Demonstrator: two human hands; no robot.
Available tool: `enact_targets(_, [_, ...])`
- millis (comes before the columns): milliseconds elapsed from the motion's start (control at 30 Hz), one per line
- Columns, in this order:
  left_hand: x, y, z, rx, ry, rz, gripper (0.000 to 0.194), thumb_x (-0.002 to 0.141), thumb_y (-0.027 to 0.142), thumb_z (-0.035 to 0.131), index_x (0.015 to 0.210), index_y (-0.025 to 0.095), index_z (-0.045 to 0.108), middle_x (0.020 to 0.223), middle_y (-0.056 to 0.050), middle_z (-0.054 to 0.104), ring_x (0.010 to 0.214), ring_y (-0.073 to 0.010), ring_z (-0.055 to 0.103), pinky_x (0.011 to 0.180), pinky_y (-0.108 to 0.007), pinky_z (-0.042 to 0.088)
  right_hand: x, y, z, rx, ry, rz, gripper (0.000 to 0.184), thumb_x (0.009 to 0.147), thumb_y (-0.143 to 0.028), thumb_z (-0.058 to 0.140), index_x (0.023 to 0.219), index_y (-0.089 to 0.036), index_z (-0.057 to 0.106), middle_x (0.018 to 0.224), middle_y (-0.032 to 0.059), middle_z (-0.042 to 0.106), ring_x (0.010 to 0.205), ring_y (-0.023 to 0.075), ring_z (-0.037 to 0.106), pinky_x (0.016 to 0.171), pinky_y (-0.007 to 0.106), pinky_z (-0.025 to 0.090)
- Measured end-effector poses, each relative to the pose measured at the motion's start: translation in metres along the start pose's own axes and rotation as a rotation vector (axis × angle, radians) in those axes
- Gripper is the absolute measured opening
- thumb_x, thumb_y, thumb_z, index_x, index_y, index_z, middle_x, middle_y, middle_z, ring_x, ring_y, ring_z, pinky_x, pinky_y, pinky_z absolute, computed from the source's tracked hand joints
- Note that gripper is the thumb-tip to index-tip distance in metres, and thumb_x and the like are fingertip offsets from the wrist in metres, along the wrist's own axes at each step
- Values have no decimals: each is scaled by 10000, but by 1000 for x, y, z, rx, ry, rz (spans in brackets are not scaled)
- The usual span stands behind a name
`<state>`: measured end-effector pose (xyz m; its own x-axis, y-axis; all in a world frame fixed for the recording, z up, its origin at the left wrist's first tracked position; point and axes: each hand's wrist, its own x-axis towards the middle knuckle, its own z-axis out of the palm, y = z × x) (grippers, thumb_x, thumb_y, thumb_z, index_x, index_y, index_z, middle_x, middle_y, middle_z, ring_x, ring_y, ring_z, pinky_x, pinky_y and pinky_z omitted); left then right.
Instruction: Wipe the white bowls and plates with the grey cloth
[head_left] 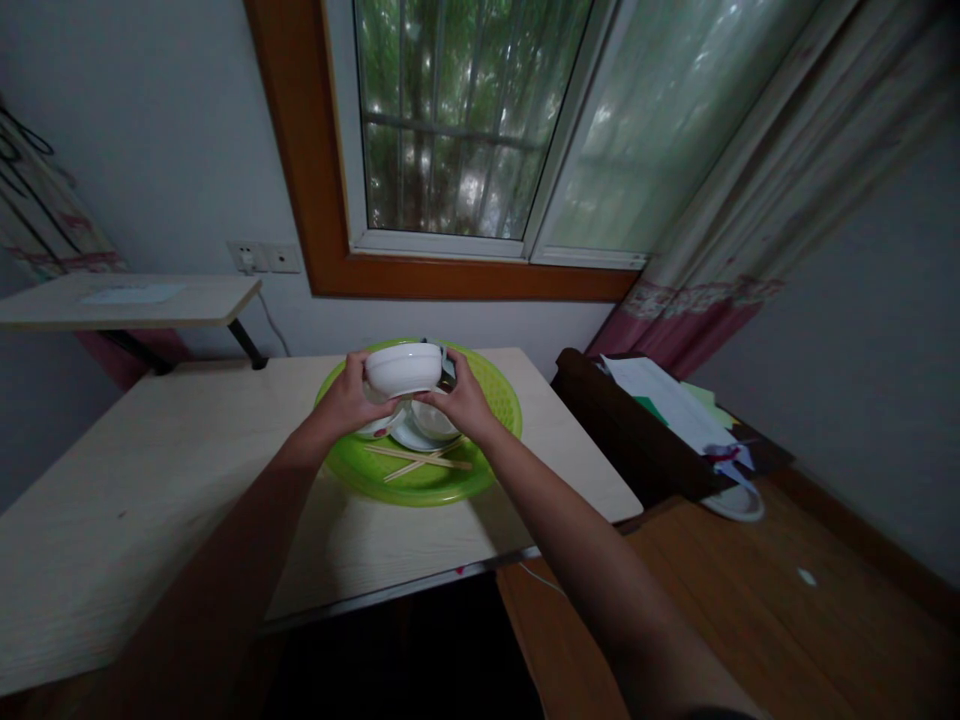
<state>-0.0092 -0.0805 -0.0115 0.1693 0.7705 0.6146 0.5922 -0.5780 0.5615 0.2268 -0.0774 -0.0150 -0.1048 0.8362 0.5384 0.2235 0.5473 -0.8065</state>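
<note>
A white bowl (pixel 405 368) is held up between my two hands, above a round green plastic tray (pixel 508 400). My left hand (pixel 351 398) grips the bowl's left side, and my right hand (pixel 461 395) grips its right side, both with fingers closed on it. Below the bowl, another white bowl (pixel 433 420) and a white plate (pixel 409 437) sit in the tray, partly hidden by my hands. Several wooden chopsticks (pixel 420 460) lie crossed at the tray's near side. A small dark object (pixel 448 372) shows behind the bowl near my right fingers; its kind is unclear.
The tray stands on a pale wooden table (pixel 225 450). A raised shelf (pixel 135 300) is on the left. To the right, a dark brown piece of furniture (pixel 622 430) carries papers (pixel 660 395). A window (pixel 465 120) and a curtain (pixel 720 220) are behind.
</note>
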Motion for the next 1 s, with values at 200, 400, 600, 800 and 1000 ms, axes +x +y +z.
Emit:
enact_targets(200, [2, 5, -2, 107, 16, 156, 805, 662, 351, 812, 1329, 208, 385, 1297, -138, 570, 1223, -299, 606, 1021, -451, 517, -1, -7, -2, -189, 50, -166, 829, 709, -360, 876, 1410, -233, 453, 1385, 136, 560, 1296, 291, 536, 1153, 495, 410])
enact_targets(400, [1, 10, -4, 190, -21, 210, 682, 711, 338, 777, 1291, 206, 444, 1256, -139, 607, 1210, -305, 620, 1017, -442, 520, -3, -20, -3, -333, -19, -292, 658, 842, -277, 727, 1432, -219, 444, 1402, 150, 544, 1324, 282, 510, 1158, 481, 406])
enact_targets(600, [2, 7, 0, 246, -38, 123, 620, 700, 358, 773, 1218, 201, 470, 1165, -124, 644, 1111, -306, 661, 942, -424, 544, -5, -24, -2, -420, -83, -335, 677, 920, -278, 655, 1526, -222, 358, 1516, 162, 481, 1447, 286, 427, 1212, 506, 355])
enact_targets(800, [1, 5, -1, 255, -59, 69, 549, 709, 392, 772, 1140, 199, 493, 1078, -109, 651, 1028, -298, 675, 876, -411, 552, -10, -44, 0, -544, -279, -529, 691, 976, -456, 593, 1571, -222, 331, 1675, 124, 287, 1590, 272, 152, 1274, 537, 251])
enact_targets(1000, [1, 10, -2, 222, -62, -20, 579, 688, 433, 783, 1119, 201, 473, 1042, -102, 660, 969, -289, 683, 807, -385, 551, -13, -52, 2, -554, -284, -519, 605, 1029, -369, 475, 1595, -244, 305, 1699, 74, 232, 1595, 246, 126, 1288, 542, 225])
